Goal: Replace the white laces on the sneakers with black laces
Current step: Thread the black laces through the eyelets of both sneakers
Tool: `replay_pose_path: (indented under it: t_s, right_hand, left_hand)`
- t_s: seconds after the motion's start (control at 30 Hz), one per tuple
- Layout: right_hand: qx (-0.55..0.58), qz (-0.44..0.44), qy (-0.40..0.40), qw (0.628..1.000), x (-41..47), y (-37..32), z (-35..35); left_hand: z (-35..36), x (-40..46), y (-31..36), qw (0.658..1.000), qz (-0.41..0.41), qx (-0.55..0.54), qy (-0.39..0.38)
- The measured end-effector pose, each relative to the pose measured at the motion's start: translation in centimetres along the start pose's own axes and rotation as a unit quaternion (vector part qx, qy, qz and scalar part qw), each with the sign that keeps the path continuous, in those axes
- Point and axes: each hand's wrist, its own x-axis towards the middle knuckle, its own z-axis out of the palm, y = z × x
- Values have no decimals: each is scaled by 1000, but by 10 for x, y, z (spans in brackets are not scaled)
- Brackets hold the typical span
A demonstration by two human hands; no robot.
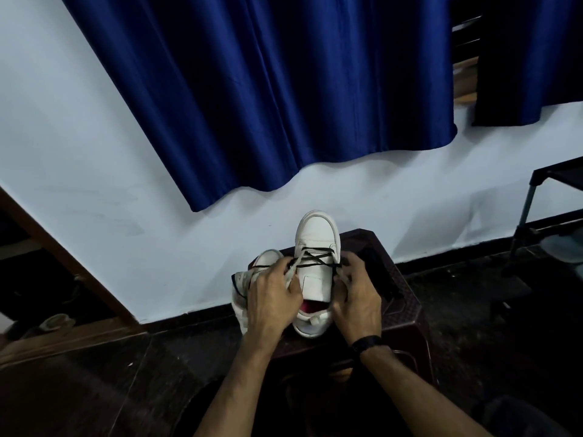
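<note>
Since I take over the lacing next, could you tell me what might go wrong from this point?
The sneaker being laced pokes its toe past the far edge of the stool, so a hard pull by the left hand or right hand could tip it off. The black lace crosses only the lower eyelets, so uneven ends are possible. The second sneaker, partly hidden by the left hand, may get nudged off.

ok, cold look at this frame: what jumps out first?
The big blue curtain fills the top against the white wall. Bottom centre, both hands, left hand and right hand, work a black lace through a white sneaker standing on a dark stool; a second sneaker sits at its left.
</note>
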Motion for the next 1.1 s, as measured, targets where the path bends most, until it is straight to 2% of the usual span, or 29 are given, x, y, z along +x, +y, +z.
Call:
replay_pose_path:
  t_s: [0.13,0.3,0.5,0.7,0.83,0.97,1.1]
  right_hand:
    - [-85,-90,-8,992,-3,3,1]
    - [-103,-103,-5,989,-5,-4,1]
    - [-98,-104,-15,990,-4,-7,2]
    - [-1,46,-8,999,-7,-12,-1]
    - [-3,56,-17,998,-6,-11,-4]
    - [-5,66,-16,998,-8,-12,-3]
    - [-15,49,-16,999,-10,-11,-3]
  left_hand:
    - [0,-19,9,995,-75,-28,55]
    - [0,-27,5,987,-105,-85,90]
    - [0,-27,5,982,-125,-102,98]
    - [0,-30,13,970,-153,-139,126]
    - [-2,-32,20,968,-164,-110,153]
    - [4,-34,10,978,-129,-31,160]
    - [4,-39,6,977,-112,-24,181]
